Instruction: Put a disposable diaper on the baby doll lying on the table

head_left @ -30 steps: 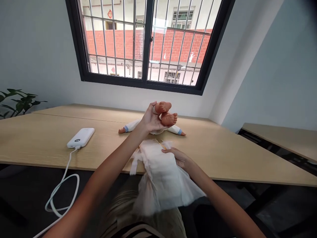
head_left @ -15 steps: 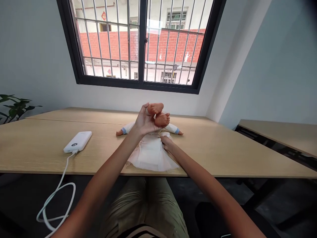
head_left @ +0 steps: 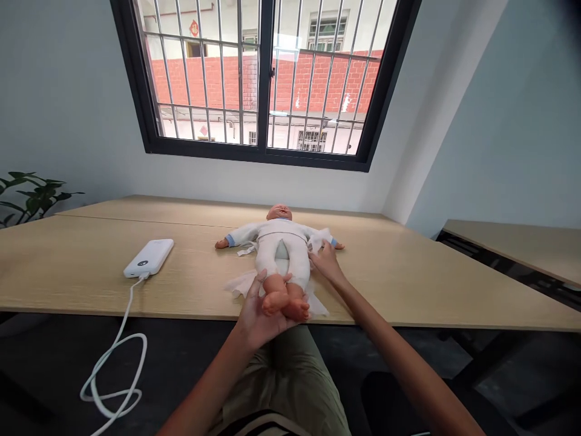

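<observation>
A baby doll (head_left: 280,242) in a white suit lies on its back on the wooden table (head_left: 91,266), head toward the window, legs stretched toward me. A white diaper (head_left: 236,283) is spread under its hips and legs. My left hand (head_left: 261,312) is closed round the doll's bare feet at the table's front edge. My right hand (head_left: 324,263) rests at the doll's right hip, fingers pinching the diaper's side flap (head_left: 319,240).
A white power bank (head_left: 148,258) lies on the table to the left, its white cable (head_left: 113,369) looping down off the edge. A potted plant (head_left: 27,194) stands at far left. A barred window is behind; another desk (head_left: 521,248) is at right.
My left hand has lowered the doll's raised legs down flat toward me. The diaper now lies under the doll, and my right hand has moved from the diaper's middle to its side flap.
</observation>
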`<move>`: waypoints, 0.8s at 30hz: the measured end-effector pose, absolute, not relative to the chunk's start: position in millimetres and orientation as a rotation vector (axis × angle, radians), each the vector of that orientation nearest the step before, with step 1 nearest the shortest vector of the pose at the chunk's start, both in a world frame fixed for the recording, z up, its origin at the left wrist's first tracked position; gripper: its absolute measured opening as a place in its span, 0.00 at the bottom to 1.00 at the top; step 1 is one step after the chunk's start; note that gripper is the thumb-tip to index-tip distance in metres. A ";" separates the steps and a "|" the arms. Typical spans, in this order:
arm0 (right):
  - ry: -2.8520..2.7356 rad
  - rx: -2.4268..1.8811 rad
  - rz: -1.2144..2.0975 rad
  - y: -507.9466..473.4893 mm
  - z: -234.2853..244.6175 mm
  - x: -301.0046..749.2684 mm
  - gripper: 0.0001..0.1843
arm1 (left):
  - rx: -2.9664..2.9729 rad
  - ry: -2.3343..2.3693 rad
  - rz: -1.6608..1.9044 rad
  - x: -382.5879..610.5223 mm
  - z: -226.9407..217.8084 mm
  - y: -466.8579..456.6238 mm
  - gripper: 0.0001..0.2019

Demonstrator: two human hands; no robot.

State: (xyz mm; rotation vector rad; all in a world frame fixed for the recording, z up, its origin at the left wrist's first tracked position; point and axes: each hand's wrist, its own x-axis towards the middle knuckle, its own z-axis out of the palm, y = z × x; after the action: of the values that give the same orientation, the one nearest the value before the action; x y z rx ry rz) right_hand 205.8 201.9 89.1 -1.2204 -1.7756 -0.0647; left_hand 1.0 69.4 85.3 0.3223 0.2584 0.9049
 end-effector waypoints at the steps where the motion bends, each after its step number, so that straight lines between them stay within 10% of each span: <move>1: -1.733 -1.242 -0.107 191.7 92.3 206.5 0.27 | 0.340 0.268 0.891 -3.0 87.2 65.5 0.30; 11: -2.440 -0.744 0.116 114.7 123.2 164.5 0.17 | 0.543 0.564 1.021 -61.0 97.3 47.6 0.21; 16: -2.553 -0.807 0.160 119.4 123.4 170.1 0.18 | 1.068 0.989 1.304 -85.3 101.2 72.3 0.44; 24: -2.550 -1.019 0.051 122.9 128.3 208.7 0.18 | 1.503 1.247 1.211 -112.3 88.2 105.4 0.40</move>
State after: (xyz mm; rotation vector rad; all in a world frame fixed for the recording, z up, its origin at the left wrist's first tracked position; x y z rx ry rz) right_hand 208.7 122.9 128.3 -1.0194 -2.5502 0.0514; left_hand -112.3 105.4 88.2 1.5033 1.2473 1.2114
